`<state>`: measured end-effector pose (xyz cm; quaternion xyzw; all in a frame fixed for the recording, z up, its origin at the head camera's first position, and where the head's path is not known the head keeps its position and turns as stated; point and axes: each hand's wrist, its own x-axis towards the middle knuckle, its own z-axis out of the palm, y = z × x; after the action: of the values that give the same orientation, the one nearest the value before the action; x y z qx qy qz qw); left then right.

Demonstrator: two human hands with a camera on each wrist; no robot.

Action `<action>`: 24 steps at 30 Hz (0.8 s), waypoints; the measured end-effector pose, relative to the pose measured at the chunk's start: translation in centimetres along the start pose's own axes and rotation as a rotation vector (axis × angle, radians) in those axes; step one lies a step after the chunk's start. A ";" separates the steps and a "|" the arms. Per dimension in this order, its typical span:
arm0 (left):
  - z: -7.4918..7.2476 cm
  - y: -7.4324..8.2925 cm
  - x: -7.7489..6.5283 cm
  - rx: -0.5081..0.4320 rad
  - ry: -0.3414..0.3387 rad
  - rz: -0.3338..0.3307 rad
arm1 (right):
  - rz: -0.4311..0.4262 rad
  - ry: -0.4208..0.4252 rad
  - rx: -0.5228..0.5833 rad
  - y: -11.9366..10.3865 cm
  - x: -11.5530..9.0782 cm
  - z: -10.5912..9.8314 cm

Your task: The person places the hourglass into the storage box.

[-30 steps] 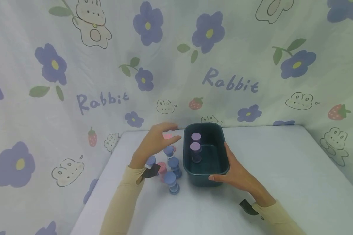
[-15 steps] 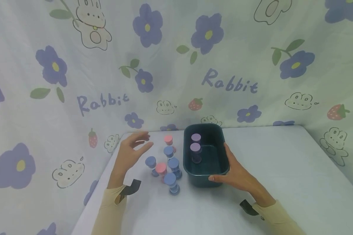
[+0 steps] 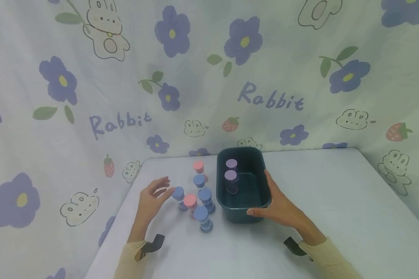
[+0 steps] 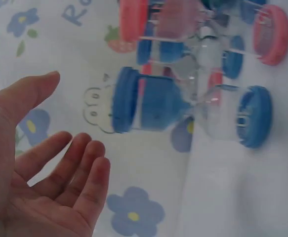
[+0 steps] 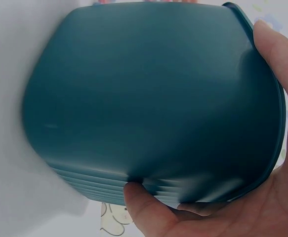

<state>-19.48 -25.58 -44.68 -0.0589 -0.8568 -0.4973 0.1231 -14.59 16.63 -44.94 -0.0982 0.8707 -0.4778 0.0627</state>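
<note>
My left hand (image 3: 151, 197) is beside a blue-capped hourglass (image 3: 178, 193) at the left of the group. In the left wrist view its fingers are spread and apart from that hourglass, whose blue sand (image 4: 158, 103) sits in the upper bulb. Other upright hourglasses crowd close by: a pink one (image 3: 190, 201), another pink one (image 3: 198, 167) at the back, and several blue ones (image 3: 201, 214). A dark green plastic bin (image 3: 242, 215) holds two purple-capped hourglasses (image 3: 231, 176) along its left side. My right hand (image 3: 283, 205) grips the bin's near right corner, thumb on the near side.
A white table (image 3: 321, 201) runs on to the right of the bin and in front of the hourglasses. Behind it hangs a curtain (image 3: 209, 77) printed with flowers and rabbits. Both wrists carry black straps (image 3: 293, 247).
The left hand has drawn back from over the rear hourglasses to the left, then come down beside the leftmost blue hourglass. The right hand and bin have stayed put.
</note>
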 end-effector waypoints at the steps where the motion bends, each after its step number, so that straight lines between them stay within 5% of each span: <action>1: 0.2 -0.3 -0.2 0.000 0.000 -0.011 | -0.001 0.000 -0.001 0.0 0.0 0.0; 11: 0.9 -2.7 -0.9 -0.049 -0.022 -0.008 | 0.004 -0.002 0.004 0.2 0.1 -0.1; 24: 1.6 -3.9 -1.3 -0.064 -0.081 -0.090 | 0.011 0.001 0.011 0.1 0.1 0.1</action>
<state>-19.33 -26.06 -49.07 -0.0442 -0.8464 -0.5268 0.0641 -14.68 16.62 -45.07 -0.0930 0.8687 -0.4821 0.0653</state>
